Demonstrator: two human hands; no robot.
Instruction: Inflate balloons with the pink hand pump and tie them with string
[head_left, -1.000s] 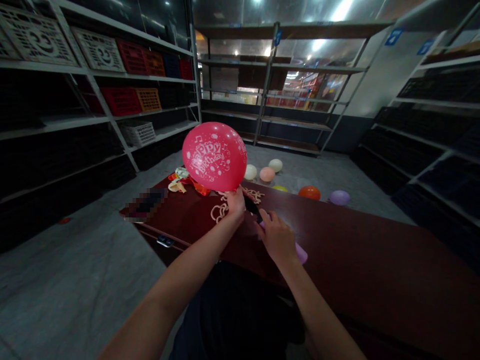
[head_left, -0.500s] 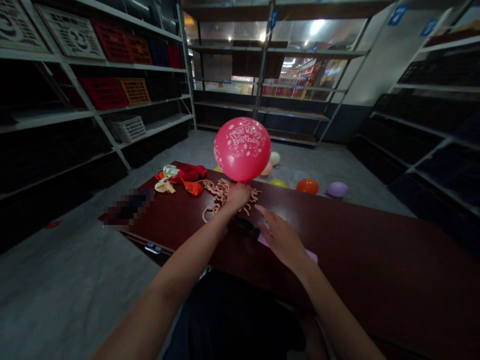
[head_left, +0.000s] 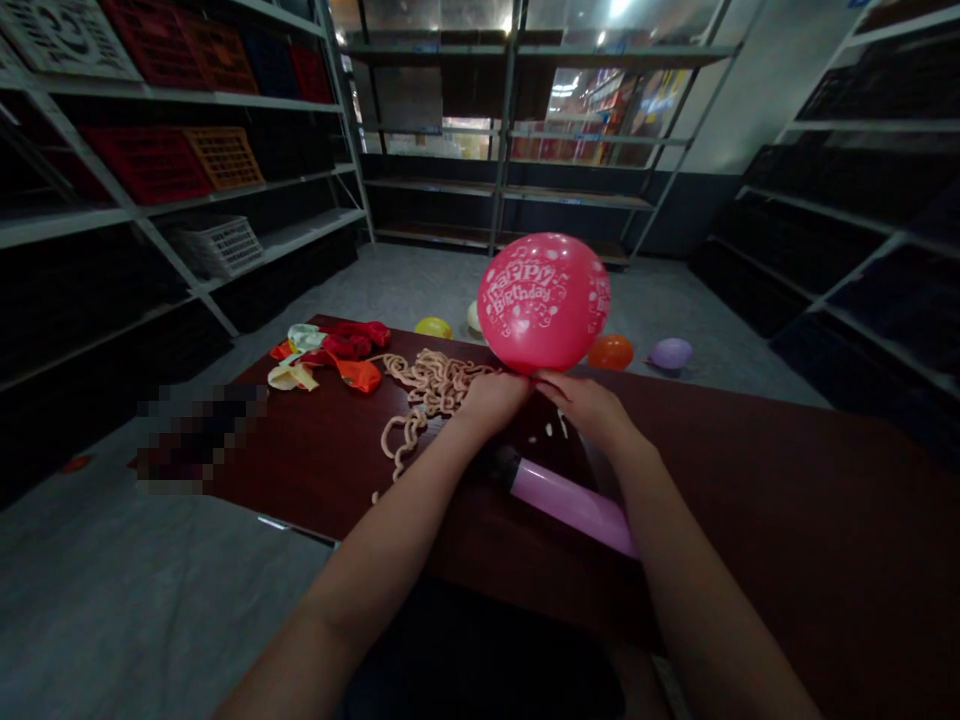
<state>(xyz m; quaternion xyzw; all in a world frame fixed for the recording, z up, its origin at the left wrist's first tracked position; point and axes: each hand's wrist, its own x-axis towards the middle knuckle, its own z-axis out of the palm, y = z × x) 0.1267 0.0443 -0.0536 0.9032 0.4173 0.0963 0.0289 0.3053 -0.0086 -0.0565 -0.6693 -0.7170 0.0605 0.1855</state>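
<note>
An inflated pink balloon with white "Happy Birthday" print stands above the table, its neck down between my hands. My left hand is closed around the neck. At the same spot, the fingers of my right hand are pressed together on the balloon's neck from the right; the neck itself is hidden. Below my hands a balloon pump with a purple barrel and black end lies on the table. A tangled heap of beige cord-like strands lies left of my left hand.
Uninflated balloons in red, orange and pale colours lie at the table's far left. On the floor beyond are inflated yellow, orange and purple balloons. Shelves with crates line the left wall.
The pink balloon and my left hand have moved right in view. My right hand has come up from over the pump to the balloon's neck. The view has also shifted.
</note>
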